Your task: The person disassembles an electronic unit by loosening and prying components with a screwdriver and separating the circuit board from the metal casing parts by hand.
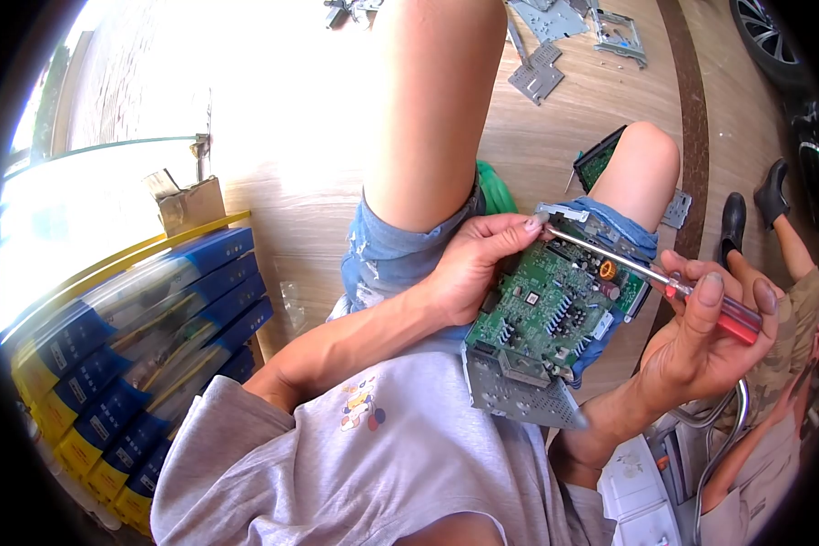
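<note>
A green circuit board [541, 309] on a grey metal plate [519, 398] lies across my lap, tilted. With my left hand [482, 264] I grip the board's upper left edge, thumb and fingertips pinched near its corner. My right hand [705, 332] is closed around the red handle of a screwdriver [610, 257]. The long metal shaft runs left over the board, and its tip meets the corner beside my left thumb. Whether the tip sits in a screw is too small to tell. An orange ring-shaped coil [607, 269] shows just below the shaft.
Metal plates [539, 73] and a bracket frame [619, 38] lie on the floor ahead. Another dark-framed board [599, 159] is beyond my knee. Stacked blue and yellow boxes [146, 364] stand at left, under a cardboard box [191, 207]. Another person [773, 364] sits at right, near a car wheel [766, 32].
</note>
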The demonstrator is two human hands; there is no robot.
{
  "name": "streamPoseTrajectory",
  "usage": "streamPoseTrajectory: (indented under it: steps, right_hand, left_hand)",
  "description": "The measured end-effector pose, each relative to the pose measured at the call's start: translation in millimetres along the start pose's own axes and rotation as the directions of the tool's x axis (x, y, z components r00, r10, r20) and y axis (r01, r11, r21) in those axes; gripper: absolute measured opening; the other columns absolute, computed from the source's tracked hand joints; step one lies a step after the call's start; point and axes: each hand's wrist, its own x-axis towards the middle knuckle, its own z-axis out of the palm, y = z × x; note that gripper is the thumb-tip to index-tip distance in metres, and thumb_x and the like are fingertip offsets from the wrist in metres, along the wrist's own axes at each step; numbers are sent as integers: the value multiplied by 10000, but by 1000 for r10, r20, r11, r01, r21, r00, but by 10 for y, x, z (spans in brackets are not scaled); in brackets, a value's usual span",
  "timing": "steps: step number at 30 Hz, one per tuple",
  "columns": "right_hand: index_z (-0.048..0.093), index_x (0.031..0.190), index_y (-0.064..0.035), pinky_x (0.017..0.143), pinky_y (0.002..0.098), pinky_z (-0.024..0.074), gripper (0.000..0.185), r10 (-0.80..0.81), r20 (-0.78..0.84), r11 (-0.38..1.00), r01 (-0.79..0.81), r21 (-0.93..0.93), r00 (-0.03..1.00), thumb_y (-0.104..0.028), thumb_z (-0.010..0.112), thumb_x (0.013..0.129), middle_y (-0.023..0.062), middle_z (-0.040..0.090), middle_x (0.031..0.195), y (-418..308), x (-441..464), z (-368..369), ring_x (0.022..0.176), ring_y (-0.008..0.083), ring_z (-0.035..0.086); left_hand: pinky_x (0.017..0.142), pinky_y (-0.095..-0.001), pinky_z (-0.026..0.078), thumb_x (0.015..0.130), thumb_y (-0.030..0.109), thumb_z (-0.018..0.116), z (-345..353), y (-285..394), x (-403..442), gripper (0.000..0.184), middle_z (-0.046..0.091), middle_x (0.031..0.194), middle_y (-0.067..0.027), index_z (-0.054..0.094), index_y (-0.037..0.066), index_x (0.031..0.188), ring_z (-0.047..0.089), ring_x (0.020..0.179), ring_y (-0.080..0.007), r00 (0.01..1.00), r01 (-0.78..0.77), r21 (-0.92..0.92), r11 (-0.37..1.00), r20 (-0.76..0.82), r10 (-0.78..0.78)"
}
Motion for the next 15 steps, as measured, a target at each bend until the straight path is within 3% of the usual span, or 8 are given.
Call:
streamPoseTrajectory:
  steps: [10,15]
  right_hand:
    - [358,1294,37,686,439,624,471,-50,6,998,50,47,999,-41,653,935,257,659,861,-11,-23,15,699,321,695]
    - [270,1276,-2,719,386,628,529,-19,-5,997,20,79,1000,-79,670,938,254,665,892,-57,-101,91,740,295,711]
  left_hand:
    - [800,-300,530,998,189,607,56,-12,-8,227,704,995,-58,677,15,1126,654,876,-146,1000,-4,-11,1000,-1,4]
    - [803,-301,530,998,188,607,65,-16,-12,228,704,998,-59,676,14,1128,655,880,-147,1000,6,-19,1000,3,-6]
